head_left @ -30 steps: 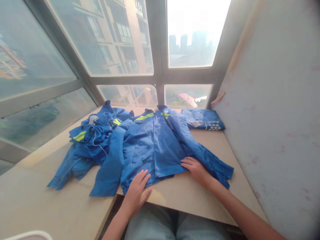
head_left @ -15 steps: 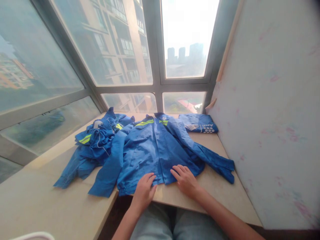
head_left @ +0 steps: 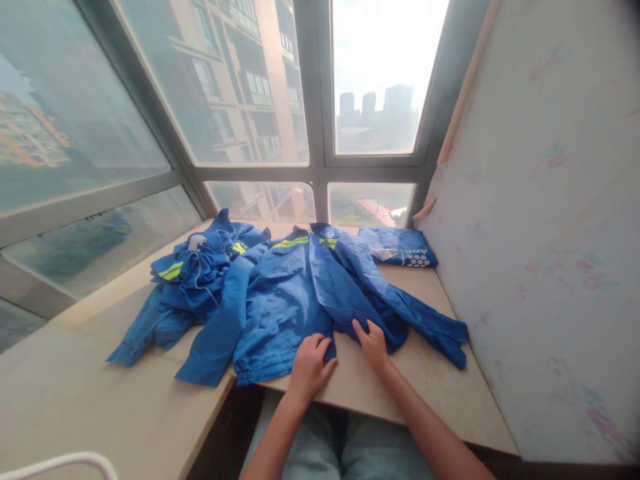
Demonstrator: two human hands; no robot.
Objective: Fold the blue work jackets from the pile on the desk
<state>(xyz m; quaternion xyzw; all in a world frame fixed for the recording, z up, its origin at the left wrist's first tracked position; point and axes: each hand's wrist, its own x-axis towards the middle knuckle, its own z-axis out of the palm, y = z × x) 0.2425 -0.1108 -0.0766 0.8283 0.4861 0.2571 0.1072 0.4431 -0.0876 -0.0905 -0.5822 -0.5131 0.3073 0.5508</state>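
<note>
Front flap (head_left: 343,293) of blue jacket (head_left: 285,293) has swung rightward, centre frame; your right hand (head_left: 374,343) pinches it low. Your left hand (head_left: 309,365), fingers loosely bent, touches the opposite panel (head_left: 273,327).

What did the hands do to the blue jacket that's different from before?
The left hand slid to the right along the bottom of the spread-out jacket. The right hand took hold of the front flap, and its bottom edge moved back and right. The crumpled blue garment and folded blue cloth stayed put.
</note>
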